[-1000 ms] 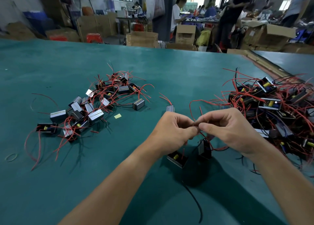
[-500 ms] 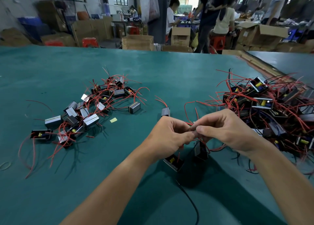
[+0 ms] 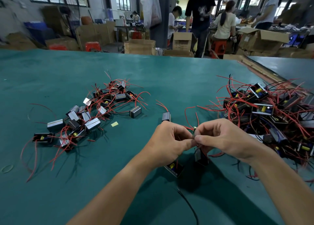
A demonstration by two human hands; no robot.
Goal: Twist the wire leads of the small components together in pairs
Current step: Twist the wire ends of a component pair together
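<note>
Green matting covers the wide worktop (image 3: 153, 75) of a workshop, and our two hands meet near its front edge. Our left hand (image 3: 169, 144) and right hand (image 3: 226, 139) are both curled, thumb and forefinger tips pressed together, and they pinch the red wire leads (image 3: 190, 128) between them. A small pale tip shows just above the pinch.

Under our left wrist a black component (image 3: 174, 168) with a yellow part lies on the matting. A second component (image 3: 201, 157) sits tilted below our right hand; we cannot tell whether it touches the surface. A black wire (image 3: 188, 206) runs from beneath the hands toward the front edge.

Just beyond our left knuckles lies a lone grey component (image 3: 166, 116) with red leads. Toward the left edge a loose pile of components (image 3: 88, 115) is spread out, its red wires trailing over the matting. A yellow scrap (image 3: 114, 124) lies between that pile and our hands. By the right edge sits a larger, denser heap (image 3: 271, 112) of components tangled in red and black wire.

Past the far edge stand cardboard boxes (image 3: 139, 47) and red stools (image 3: 92, 46), with several people (image 3: 200, 12) at work among them.
</note>
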